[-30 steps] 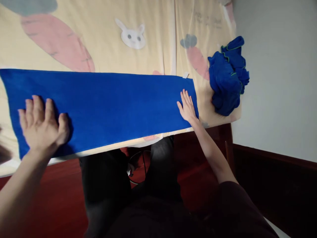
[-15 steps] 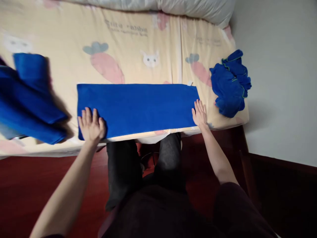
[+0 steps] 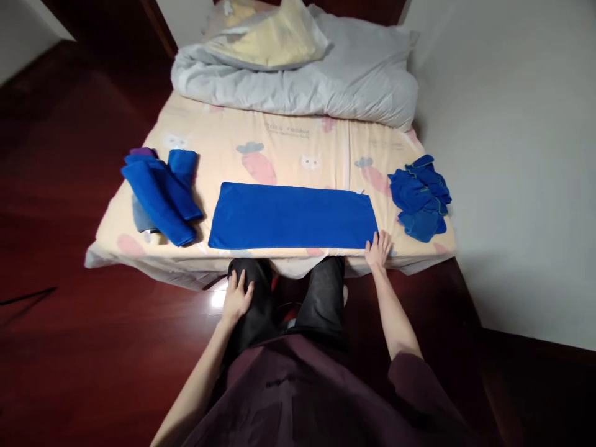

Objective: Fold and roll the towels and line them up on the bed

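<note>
A blue cloth (image 3: 293,217) lies flat as a long rectangle near the front edge of the bed, with a small white tag at its far right edge. My right hand (image 3: 378,249) rests with spread fingers at the cloth's near right corner. Over my left thigh, off the bed, is my left hand (image 3: 238,295), its fingers apart and nothing in it. Rolled or folded blue cloths (image 3: 161,192) lie to the left, on top of something grey and purple. A crumpled blue cloth pile (image 3: 421,198) with green edging sits at the right.
The bed (image 3: 288,146) has a carrot-and-rabbit patterned sheet. Across its far side lies a grey quilt (image 3: 367,74) with a yellow bundle (image 3: 274,40) on it. A pale wall (image 3: 516,186) stands close on the right. Dark red floor (image 3: 93,347) shows at the left.
My left hand has come off the cloth's left end and moved back over my thigh. My right hand stays by the right corner. The view has pulled back, showing the quilt and floor.
</note>
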{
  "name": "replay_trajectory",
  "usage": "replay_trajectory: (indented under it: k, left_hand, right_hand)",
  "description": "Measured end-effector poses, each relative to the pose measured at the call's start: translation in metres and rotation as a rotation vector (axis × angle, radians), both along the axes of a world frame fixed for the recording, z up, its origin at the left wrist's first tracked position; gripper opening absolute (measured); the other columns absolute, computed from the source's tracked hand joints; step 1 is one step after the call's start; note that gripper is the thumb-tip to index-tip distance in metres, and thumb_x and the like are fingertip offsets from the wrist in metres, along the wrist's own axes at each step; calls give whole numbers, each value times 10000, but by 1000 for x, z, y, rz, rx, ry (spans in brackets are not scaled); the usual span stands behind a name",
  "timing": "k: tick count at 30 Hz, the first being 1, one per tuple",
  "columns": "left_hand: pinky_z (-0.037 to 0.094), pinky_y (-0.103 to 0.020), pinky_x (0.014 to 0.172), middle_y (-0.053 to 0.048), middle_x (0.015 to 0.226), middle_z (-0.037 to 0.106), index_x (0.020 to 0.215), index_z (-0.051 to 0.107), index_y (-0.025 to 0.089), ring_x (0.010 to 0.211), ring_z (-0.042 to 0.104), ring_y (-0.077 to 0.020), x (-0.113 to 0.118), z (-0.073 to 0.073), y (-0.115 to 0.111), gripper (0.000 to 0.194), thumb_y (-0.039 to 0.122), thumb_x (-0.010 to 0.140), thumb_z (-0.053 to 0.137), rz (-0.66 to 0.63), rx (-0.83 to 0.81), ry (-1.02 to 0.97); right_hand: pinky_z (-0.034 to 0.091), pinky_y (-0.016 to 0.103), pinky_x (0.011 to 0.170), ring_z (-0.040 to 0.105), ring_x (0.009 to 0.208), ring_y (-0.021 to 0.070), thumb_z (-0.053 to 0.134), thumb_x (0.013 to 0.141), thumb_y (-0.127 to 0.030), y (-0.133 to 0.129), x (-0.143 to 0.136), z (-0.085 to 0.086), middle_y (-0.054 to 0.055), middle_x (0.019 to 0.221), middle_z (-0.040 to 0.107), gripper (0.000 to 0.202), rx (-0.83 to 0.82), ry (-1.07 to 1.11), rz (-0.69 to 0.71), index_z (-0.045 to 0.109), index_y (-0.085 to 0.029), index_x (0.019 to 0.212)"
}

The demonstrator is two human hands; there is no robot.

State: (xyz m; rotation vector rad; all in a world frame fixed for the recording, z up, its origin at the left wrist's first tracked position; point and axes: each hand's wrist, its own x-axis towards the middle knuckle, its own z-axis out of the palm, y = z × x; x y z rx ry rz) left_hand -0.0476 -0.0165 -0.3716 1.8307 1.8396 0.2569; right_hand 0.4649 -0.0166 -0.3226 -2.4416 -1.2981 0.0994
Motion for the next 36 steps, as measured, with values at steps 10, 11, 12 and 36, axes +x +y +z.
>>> replay_trajectory:
  k: [10,11,12,36]
  left_hand:
    - [319,-530,1227,-262,1676,225,1624,277,70,1559,234,-399,-6,-4,-42,806,515,978,457,-48,-66,25]
    - [328,-531,1222,-262,1672,238,1621,283,71,1556,246,-396,-5,-3,-40,799,513,979,457,-55,-64,26]
    - [338,-532,1216,-265,1668,246,1620,287,72,1552,260,-395,-4,-2,-39,794,513,981,455,-58,-63,27]
    - [370,-546,1190,-313,1637,277,1593,323,38,1534,294,-412,-1,-6,-39,786,503,972,449,-80,-46,101]
  right_hand:
    - [552,406,1015,670,1165,256,594,914,-457,-9,-207,-1,124,1306,693,424,418,1034,81,652,-202,1248]
    - [578,392,957,700,1100,249,615,901,-460,-7,-224,-4,117,1269,713,428,422,1171,41,648,-204,1242]
    - [594,380,903,723,1031,240,634,887,-451,-6,-237,-8,109,1229,729,428,429,1291,-9,642,-206,1238]
    - [599,290,908,727,1038,130,525,955,-340,47,-273,-21,51,1387,676,154,578,1900,-473,622,-238,1020]
